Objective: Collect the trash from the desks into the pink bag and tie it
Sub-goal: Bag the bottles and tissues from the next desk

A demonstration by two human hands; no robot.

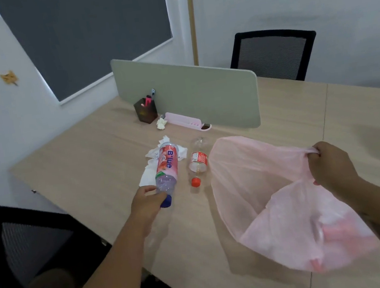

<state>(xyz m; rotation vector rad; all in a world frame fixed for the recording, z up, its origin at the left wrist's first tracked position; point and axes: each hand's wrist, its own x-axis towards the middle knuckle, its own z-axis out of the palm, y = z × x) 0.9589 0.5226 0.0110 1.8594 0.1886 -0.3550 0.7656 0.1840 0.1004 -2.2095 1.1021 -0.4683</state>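
My left hand [147, 202] grips the neck end of a clear bottle with a pink "B'lue" label [166, 166] and a blue cap, its base raised over crumpled white tissues [149, 167]. To its right a second clear bottle with a red label [198, 158] lies on the desk, a red cap [196, 181] at its mouth. My right hand [328, 163] pinches the rim of the pink bag [277, 200], which hangs open over the desk with some trash showing through at its bottom. A small crumpled paper [161, 123] lies near the divider.
A wooden desk [94, 162] carries a grey-green divider [191, 92], a dark pen holder [145, 111] and a pink tray [186, 120]. One black mesh chair [26, 252] stands at the near left, another [274, 55] beyond the divider.
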